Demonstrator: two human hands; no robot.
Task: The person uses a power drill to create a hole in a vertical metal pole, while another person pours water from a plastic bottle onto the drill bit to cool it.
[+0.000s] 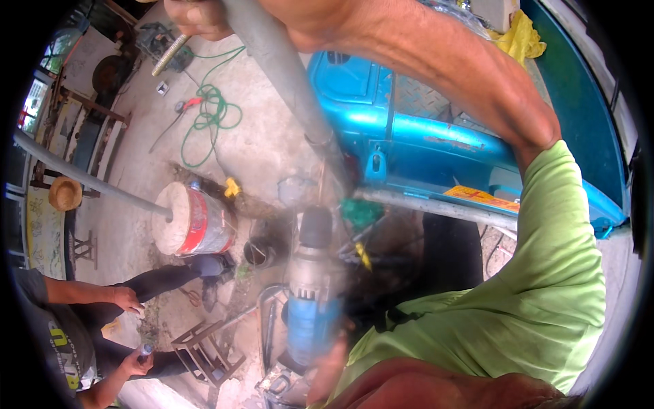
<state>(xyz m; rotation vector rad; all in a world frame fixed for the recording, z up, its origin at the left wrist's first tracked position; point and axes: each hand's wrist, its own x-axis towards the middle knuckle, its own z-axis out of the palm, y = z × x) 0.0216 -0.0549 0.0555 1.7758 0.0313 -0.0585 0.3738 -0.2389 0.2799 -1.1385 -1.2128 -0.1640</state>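
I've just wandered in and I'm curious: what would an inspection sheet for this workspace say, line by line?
Surface: pale concrete floor, dirty in places.
Job's things: blue-and-gray power tool, partly blurred; gray pipe, slanting across the upper view.
Clutter: red-and-white bucket with a pole in it; yellow bag.
Grips: right hand seems wrapped round the pipe, partly cut off; left hand beside the power tool, grip unclear.
Cables: green line, loosely tangled on the floor.
Surroundings: blue metal bodywork; another person at left.

A green hose (pixel 215 109) lies looped on the floor (pixel 266 143) — straw hat (pixel 65 193) farther left, yellow plastic (pixel 522 39) upper right.
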